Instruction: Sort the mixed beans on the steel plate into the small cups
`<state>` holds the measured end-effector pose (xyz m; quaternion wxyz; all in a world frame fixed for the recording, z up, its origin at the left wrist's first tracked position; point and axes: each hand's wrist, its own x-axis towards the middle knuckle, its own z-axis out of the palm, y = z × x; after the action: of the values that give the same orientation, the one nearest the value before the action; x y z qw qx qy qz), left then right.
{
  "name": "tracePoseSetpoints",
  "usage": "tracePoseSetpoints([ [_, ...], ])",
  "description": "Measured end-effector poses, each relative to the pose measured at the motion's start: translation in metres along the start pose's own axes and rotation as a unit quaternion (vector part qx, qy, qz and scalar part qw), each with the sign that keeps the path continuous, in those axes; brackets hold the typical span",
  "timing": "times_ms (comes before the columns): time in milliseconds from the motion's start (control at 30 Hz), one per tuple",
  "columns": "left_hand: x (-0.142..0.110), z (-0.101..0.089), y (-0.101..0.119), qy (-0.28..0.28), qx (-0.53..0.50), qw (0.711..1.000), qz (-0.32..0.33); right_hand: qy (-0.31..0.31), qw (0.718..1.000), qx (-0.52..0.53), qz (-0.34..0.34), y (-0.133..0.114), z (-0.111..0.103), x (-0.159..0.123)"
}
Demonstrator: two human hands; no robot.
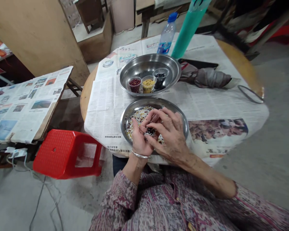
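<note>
My left hand [142, 136], with a silver bangle at the wrist, is cupped palm up over the near steel bowl [125, 120]. Dark beans [150, 131] appear to lie in its palm. Over that palm is my right hand [172, 130], its thumb and fingers curved and spread around the beans; whether the fingertips pinch any cannot be seen. White, yellow and dark grains [137, 118] cover the bottom of the near bowl. Behind it, a larger steel bowl [141, 65] holds a cup of red beans [135, 84], a cup of yellow beans [148, 84] and a cup of black beans [161, 77].
Newspaper [106, 112] covers the round table. A water bottle [167, 35], a teal bottle [189, 30], a dark phone-like slab [199, 63] and a folded umbrella [209, 77] stand or lie beyond the bowls. A red stool [60, 150] is at left, cables [40, 192] on the floor.
</note>
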<state>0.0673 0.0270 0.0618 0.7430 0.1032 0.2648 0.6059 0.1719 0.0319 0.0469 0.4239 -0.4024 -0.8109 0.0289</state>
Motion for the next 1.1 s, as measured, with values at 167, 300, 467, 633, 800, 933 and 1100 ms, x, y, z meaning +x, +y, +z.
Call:
tracePoseSetpoints([
  [167,-0.0011,0.0030,0.0012,0.008,0.006,1.000,-0.011,-0.028,0.999,-0.017,0.003,-0.0010,-0.0001,0.0030],
  [300,0.0000,0.0067,0.0017,0.037,-0.005,0.999,-0.025,-0.032,0.999,-0.005,0.023,0.0019,0.0033,0.0052],
  [467,0.0039,0.0051,0.0007,0.050,-0.029,0.998,-0.029,-0.037,0.999,0.013,0.026,0.0039,0.0057,0.0052],
  [633,0.0052,0.0045,0.0030,0.060,-0.033,0.998,-0.016,-0.016,0.999,0.042,0.022,0.0052,0.0004,0.0038],
  [800,0.0044,0.0047,0.0050,0.050,-0.030,0.998,-0.020,-0.006,1.000,0.026,0.010,0.0054,-0.0013,0.0047],
  [933,0.0051,0.0021,0.0048,0.026,-0.023,0.999,-0.016,-0.017,1.000,0.011,-0.019,0.0026,-0.0003,0.0040],
  [1100,0.0043,0.0054,0.0054,0.028,-0.025,0.999,-0.014,-0.020,0.999,0.028,-0.028,0.0008,-0.0013,0.0011],
])
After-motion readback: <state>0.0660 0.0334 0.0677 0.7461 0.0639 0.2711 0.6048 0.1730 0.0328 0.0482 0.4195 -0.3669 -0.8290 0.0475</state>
